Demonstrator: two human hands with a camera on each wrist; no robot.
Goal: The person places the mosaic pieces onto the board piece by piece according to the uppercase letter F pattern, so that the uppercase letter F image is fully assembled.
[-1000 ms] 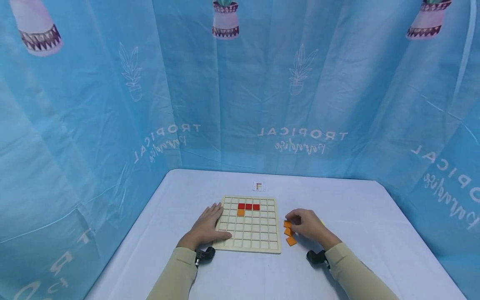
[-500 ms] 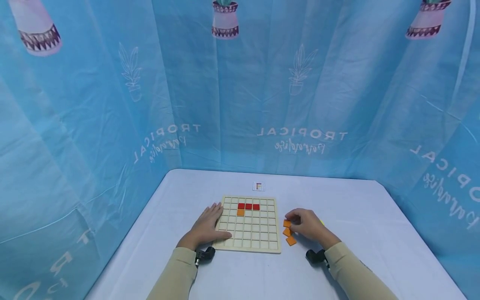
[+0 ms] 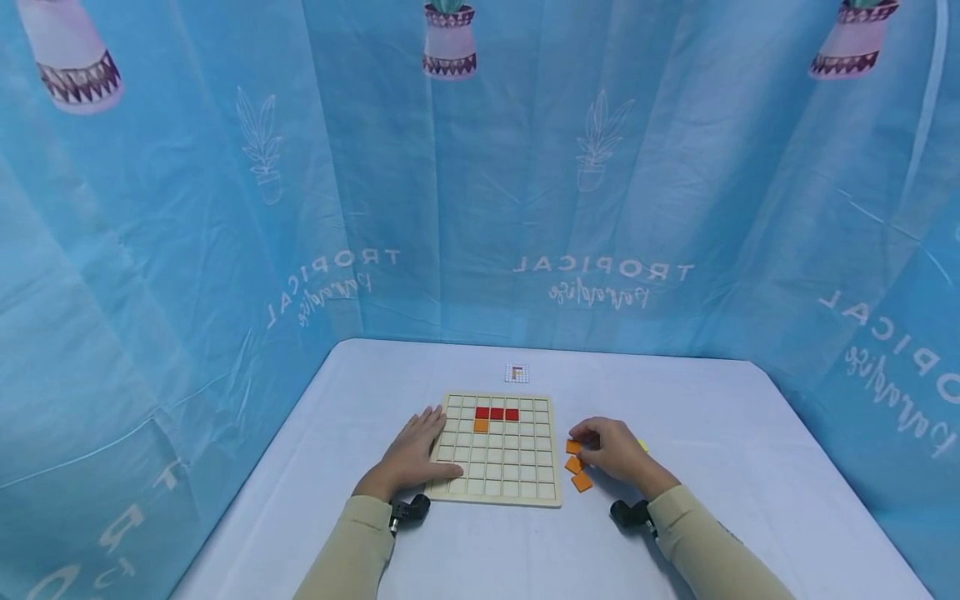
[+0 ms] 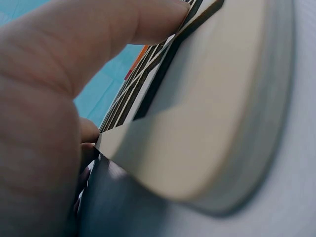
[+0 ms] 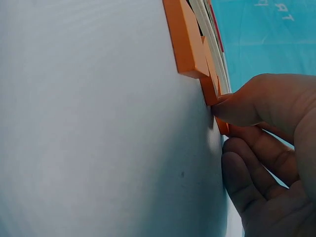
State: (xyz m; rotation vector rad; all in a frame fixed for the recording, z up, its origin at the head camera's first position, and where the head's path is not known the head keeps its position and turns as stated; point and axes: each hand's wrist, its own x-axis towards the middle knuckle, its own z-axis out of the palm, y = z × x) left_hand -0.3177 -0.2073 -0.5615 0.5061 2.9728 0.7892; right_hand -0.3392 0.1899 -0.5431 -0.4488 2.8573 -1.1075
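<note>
Looking forward and down, the head view shows a white surface with rounded far corners, enclosed at 9, 12 and 3 o'clock by a blue curtain printed with potted plants and mirrored "Tropical Paradise" lettering. At 6 o'clock lies a pale gridded board. Toward its 12 o'clock edge sit three red tiles in a row, with one orange tile on the near side of the row's 9 o'clock end. Past the board, at its 12 o'clock, is a small patterned card. The left hand rests over the board's 9 o'clock edge, fingers spread, holding nothing. Off the board's 3 o'clock edge lie loose orange tiles; the right hand pinches the farthest one between thumb and bent forefinger. A yellow piece peeks out beside it, mostly hidden.

In the left wrist view, the thumb reaches toward 12 o'clock over the board's corner; curtain shows at 10.

In the right wrist view, white surface fills the 9 o'clock side, curtain 2 o'clock; the remaining fingers curl near the surface.
</note>
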